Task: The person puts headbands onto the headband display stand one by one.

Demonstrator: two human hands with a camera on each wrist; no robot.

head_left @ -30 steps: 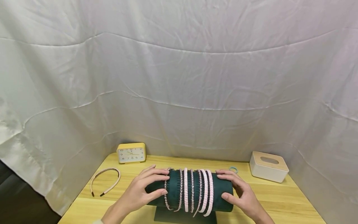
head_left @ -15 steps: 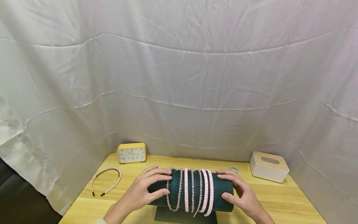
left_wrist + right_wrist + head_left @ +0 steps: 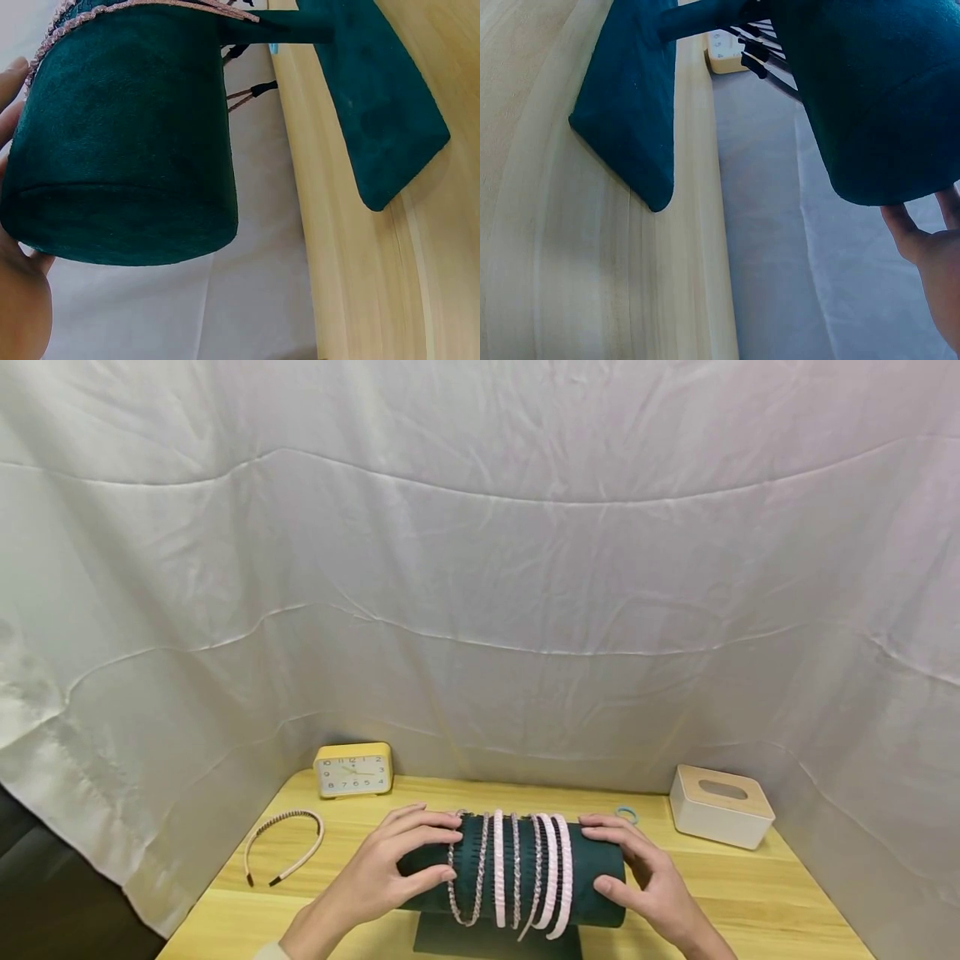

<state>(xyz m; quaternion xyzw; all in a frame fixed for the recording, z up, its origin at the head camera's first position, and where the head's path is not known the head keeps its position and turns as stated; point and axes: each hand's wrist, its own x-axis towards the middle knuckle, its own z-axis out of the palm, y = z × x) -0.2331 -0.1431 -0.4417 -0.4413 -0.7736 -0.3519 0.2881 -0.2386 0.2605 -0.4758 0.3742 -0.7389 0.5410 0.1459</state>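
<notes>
A dark green, velvety headband stand (image 3: 597,868) lies crosswise in front of me on its base (image 3: 497,937). Several pink and beaded headbands arch over the roll, their tips hanging at the front. At the roll's left end, my left hand (image 3: 371,872) holds the leftmost thin beaded headband (image 3: 454,903), fingertips on top and thumb at the front. My right hand (image 3: 654,881) grips the roll's bare right end, fingers over the top and thumb in front. The left wrist view shows the beaded headband (image 3: 96,10) around the roll; the palm is partly hidden.
A beige headband (image 3: 321,837) lies on the wooden table (image 3: 750,902) at left. The yellow clock (image 3: 353,770) stands at the back left, and a white tissue box (image 3: 720,806) with wooden lid at the back right. A small blue ring (image 3: 627,814) lies behind the roll.
My left hand and the leftmost beaded headband have shifted slightly right, so its lower tip now sits against the neighbouring one's. My right hand stays put.
</notes>
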